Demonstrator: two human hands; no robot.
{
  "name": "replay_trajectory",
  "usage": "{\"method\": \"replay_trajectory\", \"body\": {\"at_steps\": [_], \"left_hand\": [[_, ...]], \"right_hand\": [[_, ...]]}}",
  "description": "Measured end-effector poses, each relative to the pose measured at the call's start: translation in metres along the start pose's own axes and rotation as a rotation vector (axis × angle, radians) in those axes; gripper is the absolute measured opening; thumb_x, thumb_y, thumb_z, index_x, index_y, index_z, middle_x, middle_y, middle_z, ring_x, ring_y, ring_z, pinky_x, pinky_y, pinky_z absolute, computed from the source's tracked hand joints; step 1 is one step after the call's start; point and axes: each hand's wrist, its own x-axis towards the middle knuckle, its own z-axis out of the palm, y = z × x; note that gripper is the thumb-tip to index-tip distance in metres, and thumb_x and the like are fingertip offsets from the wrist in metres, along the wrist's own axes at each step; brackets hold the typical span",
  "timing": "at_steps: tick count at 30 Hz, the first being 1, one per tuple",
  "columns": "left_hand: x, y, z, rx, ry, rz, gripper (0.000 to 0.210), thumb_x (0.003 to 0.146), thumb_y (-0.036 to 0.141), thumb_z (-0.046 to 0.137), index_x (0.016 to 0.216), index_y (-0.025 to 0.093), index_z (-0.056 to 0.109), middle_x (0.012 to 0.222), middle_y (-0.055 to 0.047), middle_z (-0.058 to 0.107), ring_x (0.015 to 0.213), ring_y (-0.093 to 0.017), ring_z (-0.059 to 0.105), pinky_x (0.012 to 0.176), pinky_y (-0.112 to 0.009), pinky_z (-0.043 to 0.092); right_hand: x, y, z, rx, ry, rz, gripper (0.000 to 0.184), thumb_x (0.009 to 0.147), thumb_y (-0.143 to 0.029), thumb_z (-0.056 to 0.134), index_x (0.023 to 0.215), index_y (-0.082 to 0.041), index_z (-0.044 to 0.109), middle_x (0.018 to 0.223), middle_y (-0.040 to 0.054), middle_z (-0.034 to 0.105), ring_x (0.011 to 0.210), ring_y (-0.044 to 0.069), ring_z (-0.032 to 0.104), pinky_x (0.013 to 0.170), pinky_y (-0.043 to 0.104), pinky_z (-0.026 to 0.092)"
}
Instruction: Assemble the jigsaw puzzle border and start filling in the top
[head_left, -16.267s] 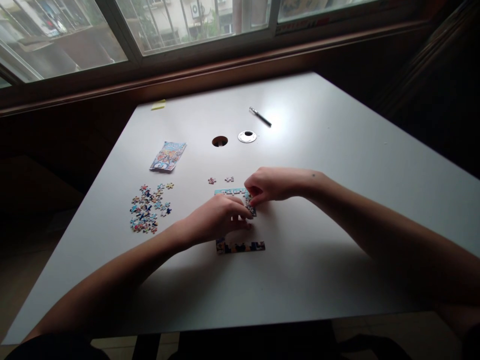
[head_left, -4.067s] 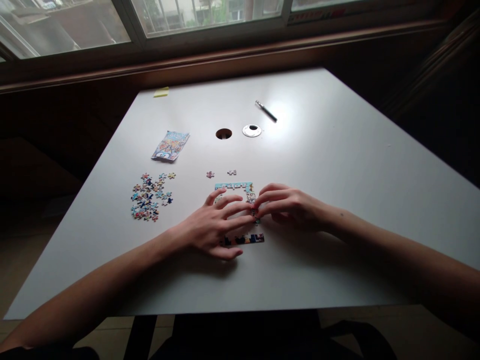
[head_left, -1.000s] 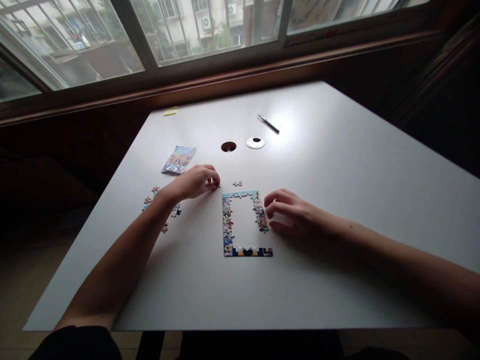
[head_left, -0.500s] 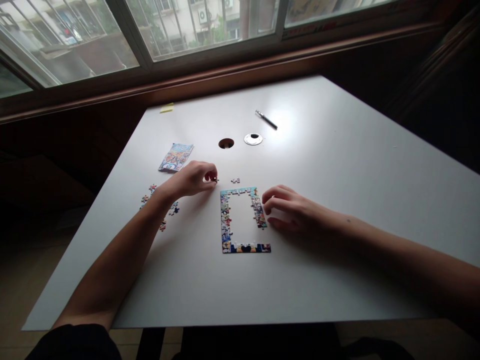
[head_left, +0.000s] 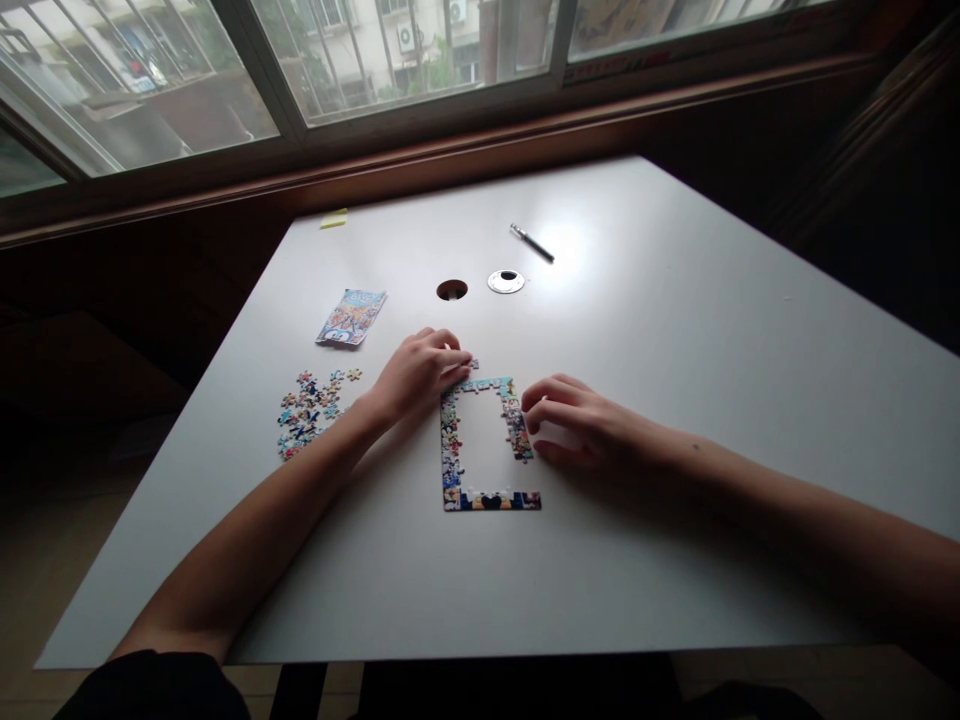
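Border point(head_left: 451, 450) w/ gap, on wht table point(head_left: 720, 330)

Border: approx. mid-table, flat, joined jigsaw pcs. Far, L & near sides built. R side running down from far corner, ending short of near row; gap there. Far side lt blue; near side dk blue, orange & blk. Table showing thru middle.

L hand point(head_left: 429, 368): at border's far L corner, back upward. Fingers bent, thumb close below index, fingertips at loose pc point(head_left: 474, 363) just beyond far side. Gripped or merely touched: can't tell.

R hand point(head_left: 574, 415): outside border's R side. Fingers half curled, thumb well apart, nothing seen in grasp. Fingertips at or v. close to edge; can't tell if touching.

Pile point(head_left: 304, 412): loose pcs, mixed colours, well apart from border, to L; pt hidden by L forearm point(head_left: 277, 530).

Packet point(head_left: 351, 318): printed, blue & orange, just beyond pile.

Hole point(head_left: 452, 290): round, dk, cut in table, beyond L hand.

Disc point(head_left: 506, 284): silvery, w/ dk opening, near hole, to R.

Pen point(head_left: 534, 245): dk barrel, clear end, slantwise beyond disc.

Slip point(head_left: 334, 218): yellow, far L corner of table.

Backdrop: window point(head_left: 412, 60), bldg & greenery outside.
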Motion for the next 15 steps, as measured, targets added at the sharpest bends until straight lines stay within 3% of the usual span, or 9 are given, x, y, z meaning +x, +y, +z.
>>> {"method": "replay_trajectory", "body": {"at_steps": [4, 9, 15], "left_hand": [[0.001, 0.001, 0.006, -0.033, 0.011, -0.050, 0.016, 0.095, 0.027, 0.059, 0.097, 0.024, 0.075, 0.100, -0.005, 0.069, 0.093, -0.019, 0.060, 0.088, -0.037, 0.042], [0.000, 0.008, -0.009, -0.008, -0.011, -0.070, 0.012, 0.093, 0.026, 0.062, 0.094, 0.021, 0.072, 0.102, -0.005, 0.070, 0.096, -0.021, 0.062, 0.089, -0.038, 0.039], [-0.030, 0.069, -0.020, -0.097, -0.030, 0.107, 0.012, 0.093, 0.028, 0.062, 0.095, 0.022, 0.072, 0.098, -0.004, 0.070, 0.093, -0.020, 0.060, 0.086, -0.035, 0.043]], "right_hand": [[0.001, -0.001, -0.001, 0.006, -0.001, -0.032, 0.015, 0.090, -0.022, 0.061, 0.105, -0.022, 0.063, 0.114, 0.0101, 0.061, 0.108, 0.022, 0.053, 0.093, 0.041, 0.049], [0.003, -0.002, -0.003, 0.021, 0.010, -0.067, 0.014, 0.091, -0.019, 0.060, 0.102, -0.023, 0.065, 0.114, 0.0084, 0.064, 0.107, 0.020, 0.054, 0.092, 0.038, 0.050], [0.002, 0.002, -0.002, 0.078, 0.016, -0.135, 0.025, 0.092, -0.012, 0.052, 0.105, -0.026, 0.068, 0.113, 0.0064, 0.069, 0.106, 0.020, 0.056, 0.092, 0.039, 0.049]]}}
